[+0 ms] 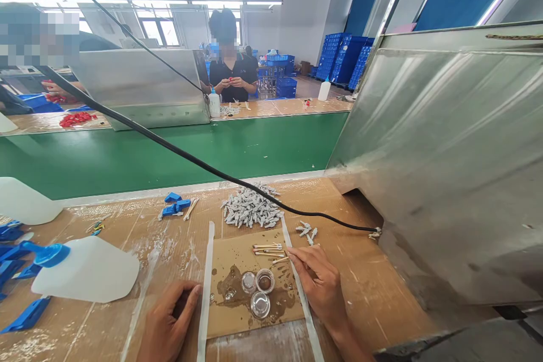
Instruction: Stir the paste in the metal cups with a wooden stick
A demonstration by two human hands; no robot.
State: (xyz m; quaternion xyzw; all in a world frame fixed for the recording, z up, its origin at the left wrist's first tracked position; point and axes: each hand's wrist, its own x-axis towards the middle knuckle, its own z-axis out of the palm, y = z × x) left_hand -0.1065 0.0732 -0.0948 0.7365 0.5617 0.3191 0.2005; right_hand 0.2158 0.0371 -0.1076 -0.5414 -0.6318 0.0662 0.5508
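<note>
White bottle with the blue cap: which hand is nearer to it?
Left hand, just to the right of the white plastic bottle, not touching it; right hand is farther off, past the cardboard sheet.

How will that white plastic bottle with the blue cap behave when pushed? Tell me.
The white plastic bottle with the blue cap looks thin-walled and translucent, so it is probably light unless filled. Its flattened body, lying on the cardboard-covered bench, should likely slide rather than roll.
</note>
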